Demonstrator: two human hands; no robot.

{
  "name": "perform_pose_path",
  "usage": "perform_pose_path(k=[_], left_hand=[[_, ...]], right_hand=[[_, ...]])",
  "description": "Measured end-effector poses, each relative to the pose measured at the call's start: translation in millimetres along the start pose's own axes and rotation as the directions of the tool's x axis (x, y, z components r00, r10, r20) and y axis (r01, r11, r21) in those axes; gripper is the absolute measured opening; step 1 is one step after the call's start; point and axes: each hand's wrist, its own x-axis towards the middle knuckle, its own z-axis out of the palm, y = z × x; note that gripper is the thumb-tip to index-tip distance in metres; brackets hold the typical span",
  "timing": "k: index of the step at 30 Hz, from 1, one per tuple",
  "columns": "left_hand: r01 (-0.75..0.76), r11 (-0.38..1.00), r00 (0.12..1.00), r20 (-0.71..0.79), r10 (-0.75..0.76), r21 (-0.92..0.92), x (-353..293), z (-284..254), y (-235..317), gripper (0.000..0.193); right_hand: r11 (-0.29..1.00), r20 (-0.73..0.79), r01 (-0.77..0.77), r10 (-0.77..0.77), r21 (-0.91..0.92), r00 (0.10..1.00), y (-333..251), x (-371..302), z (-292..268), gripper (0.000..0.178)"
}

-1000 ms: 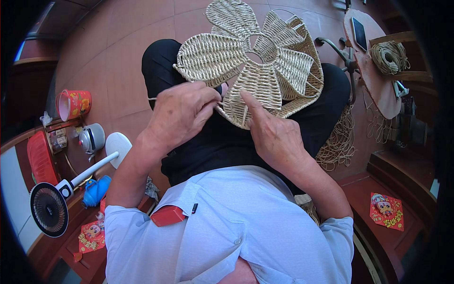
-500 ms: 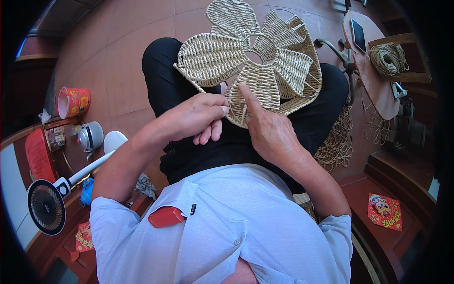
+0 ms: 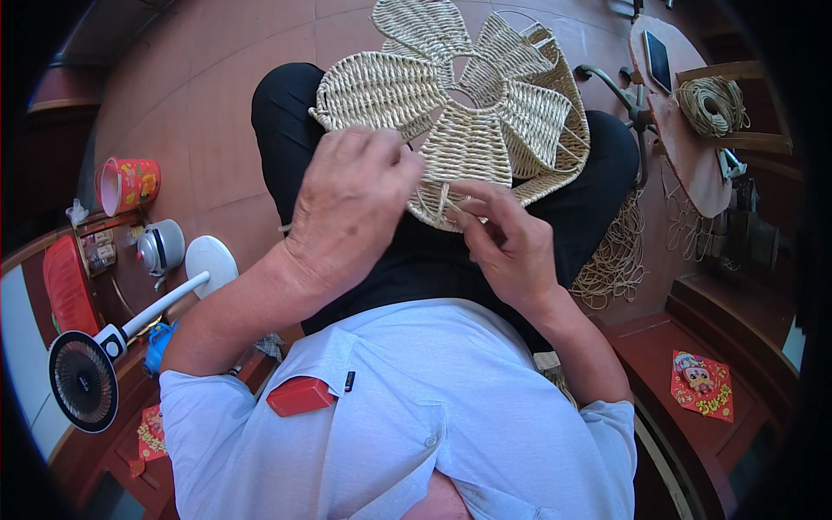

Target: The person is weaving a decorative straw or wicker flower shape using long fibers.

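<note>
A woven straw-rope piece (image 3: 472,147) with petal-shaped panels around a central ring rests across my lap, over a rope-wrapped rim. My left hand (image 3: 351,208) is raised at the piece's near left side, back upward and fingers curled; whatever they hold is hidden. A short pale end pokes out beside its wrist. My right hand (image 3: 511,247) pinches thumb and forefinger at a short strand of straw rope (image 3: 445,199), beside the near edge of the lowest petal.
Loose rope (image 3: 615,260) lies heaped on the floor at right. A rope coil (image 3: 712,106) and a phone (image 3: 657,61) are on the right. On the left stand a white fan (image 3: 84,381), a metal pot (image 3: 162,247) and a red patterned bucket (image 3: 127,186).
My left hand has risen and turned its back upward. My right hand has gone from a pointing finger on the petal to a pinch lower at its edge.
</note>
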Motion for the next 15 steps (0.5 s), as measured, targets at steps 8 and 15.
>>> perform_pose_path(k=[8, 15], left_hand=[[-0.112, 0.893, 0.988, 0.044, 0.146, -0.435, 6, 37, 14, 0.019], [0.017, 0.92, 1.0, 0.025, -0.007, -0.391, 8, 45, 28, 0.009]], right_hand=[[0.935, 0.079, -0.238, 0.225, 0.262, 0.971, 5, -6, -49, 0.021], [0.887, -0.097, -0.237, 0.297, 0.396, 0.95, 18, -12, -51, 0.012]])
